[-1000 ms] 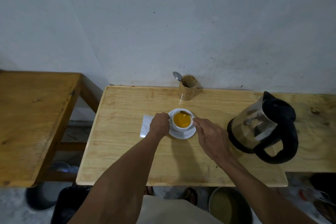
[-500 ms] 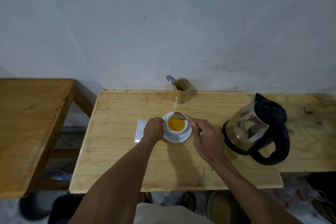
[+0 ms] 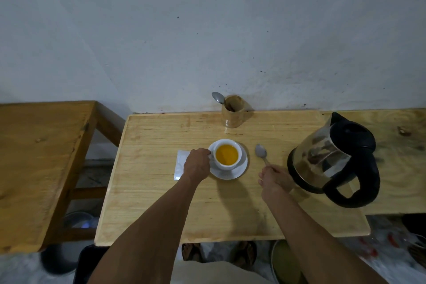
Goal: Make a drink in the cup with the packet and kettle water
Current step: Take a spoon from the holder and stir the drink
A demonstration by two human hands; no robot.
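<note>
A white cup (image 3: pixel 238 155) full of orange drink stands on a white saucer (image 3: pixel 239 172) in the middle of the light wooden table (image 3: pixel 161 203). My left hand (image 3: pixel 197 165) grips the cup's left side at the handle. My right hand (image 3: pixel 274 177) holds a metal spoon (image 3: pixel 261 151) by its handle, to the right of the saucer, bowl pointing away from me. A white packet (image 3: pixel 179 163) lies flat partly under my left hand. The steel and black kettle (image 3: pixel 334 159) stands at the right, close to my right hand.
A wooden holder (image 3: pixel 233 112) with another spoon (image 3: pixel 217 97) stands at the table's back edge by the wall. A darker wooden table (image 3: pixel 39 163) is at the left. Bins, a pot and my sandalled feet are on the floor below.
My right hand has lifted the spoon out of the cup and carried it to the right of the saucer. My left hand has stayed on the cup.
</note>
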